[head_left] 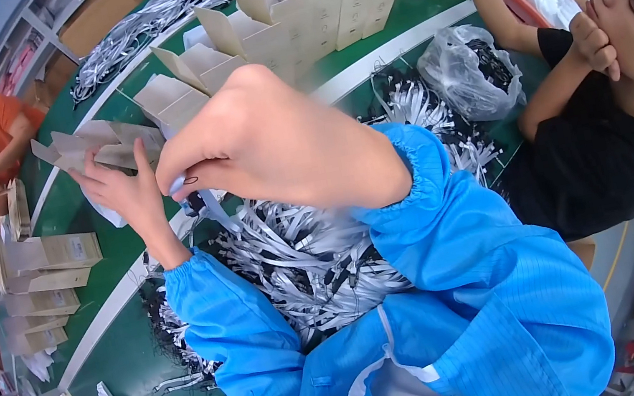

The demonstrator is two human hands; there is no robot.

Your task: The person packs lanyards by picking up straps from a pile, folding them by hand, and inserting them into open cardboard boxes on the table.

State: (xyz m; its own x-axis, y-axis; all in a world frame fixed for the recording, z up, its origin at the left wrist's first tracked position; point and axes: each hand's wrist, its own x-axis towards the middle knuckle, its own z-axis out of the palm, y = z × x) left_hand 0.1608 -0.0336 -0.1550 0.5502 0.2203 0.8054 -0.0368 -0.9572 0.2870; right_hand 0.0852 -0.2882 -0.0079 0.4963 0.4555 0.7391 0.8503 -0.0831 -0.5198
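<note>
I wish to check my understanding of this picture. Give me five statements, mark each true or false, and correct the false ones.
1. The left hand has its fingers spread. True.
2. The right hand is stretched out flat. False: its fingers are curled in.
3. Open boxes stand beyond the strap pile. True.
4. The clear plastic bag lies left of that pile. False: it lies to the right.
5. The tabletop is green. True.
</note>
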